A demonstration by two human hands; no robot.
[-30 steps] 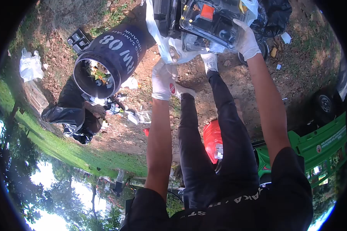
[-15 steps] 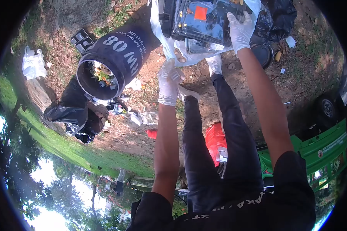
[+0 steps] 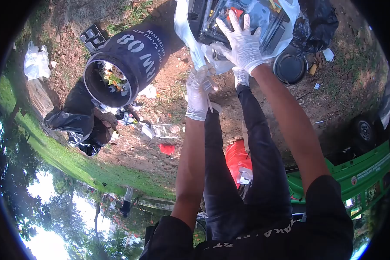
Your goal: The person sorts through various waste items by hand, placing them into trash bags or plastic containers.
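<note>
plastic bag is pinched in left grip, right grip splayed, near barrel lettered "rw 08", "organik".

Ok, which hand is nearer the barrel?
Left. The left hand is right of the barrel, holding the white bag; the right hand is farther right, over the containers.

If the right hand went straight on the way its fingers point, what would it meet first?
Most likely the clear plastic container in the white plastic bag. The right hand's spread fingers overlap it in view, though depth is unclear and they may already touch.
</note>
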